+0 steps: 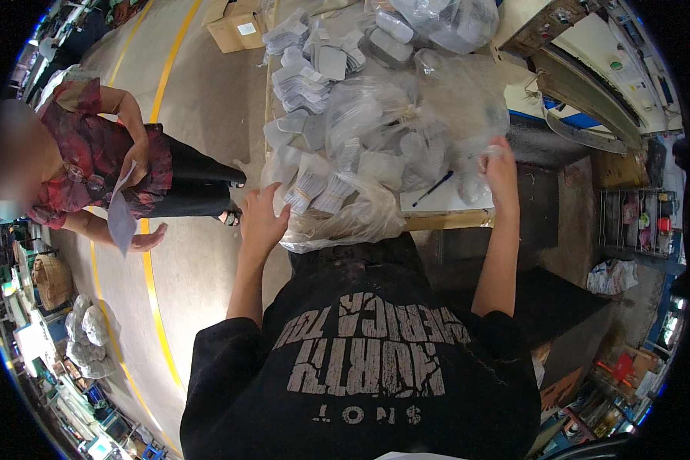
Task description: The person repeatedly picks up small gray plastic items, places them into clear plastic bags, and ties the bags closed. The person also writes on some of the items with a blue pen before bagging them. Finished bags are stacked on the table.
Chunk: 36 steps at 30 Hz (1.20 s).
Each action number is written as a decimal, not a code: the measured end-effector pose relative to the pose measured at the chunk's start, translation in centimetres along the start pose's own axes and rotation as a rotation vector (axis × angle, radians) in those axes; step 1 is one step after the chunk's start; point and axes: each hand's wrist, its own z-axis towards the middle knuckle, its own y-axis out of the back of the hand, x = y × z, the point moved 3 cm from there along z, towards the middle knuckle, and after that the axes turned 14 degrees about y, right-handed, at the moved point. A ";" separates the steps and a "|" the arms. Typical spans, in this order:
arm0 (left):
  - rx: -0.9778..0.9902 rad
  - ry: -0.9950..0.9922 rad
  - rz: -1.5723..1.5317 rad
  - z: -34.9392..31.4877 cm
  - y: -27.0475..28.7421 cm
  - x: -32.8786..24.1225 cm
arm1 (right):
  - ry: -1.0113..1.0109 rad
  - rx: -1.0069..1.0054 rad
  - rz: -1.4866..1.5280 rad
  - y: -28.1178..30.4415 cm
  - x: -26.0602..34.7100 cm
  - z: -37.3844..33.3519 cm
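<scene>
My right hand (501, 172) is closed on the upper edge of a clear plastic bag (468, 103) and holds it up at the right side of the table. My left hand (264, 221) has its fingers apart, beside the mouth of another clear bag (345, 226) at the table's near edge. Inside that bag lie bundles of small white printed pieces (312, 186). A dark pen (432, 190) rests on a white sheet (458, 198) between the bags. Stacks of grey-white cut pieces (303, 84) cover the table's left side.
A cardboard box (234, 24) stands at the table's far left corner. More filled clear bags (448, 23) lie at the far end. A person (107, 153) holding a sheet stands in the aisle on the left. Machinery (583, 84) rises at the right.
</scene>
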 end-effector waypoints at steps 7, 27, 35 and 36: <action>-0.264 -0.163 -0.093 -0.1 1.0 -2.4 | 0.223 0.451 -0.709 -0.1 0.2 -1.8; 0.299 0.414 -1.443 3.3 -0.3 3.5 | 0.781 1.081 -0.179 -23.7 4.1 -13.9; 0.447 0.342 -1.940 -0.2 5.3 1.2 | 0.903 0.781 -0.927 -30.4 0.7 -15.6; 0.405 0.380 -1.928 -0.5 5.6 1.0 | 0.937 0.762 -0.948 -30.3 1.0 -15.4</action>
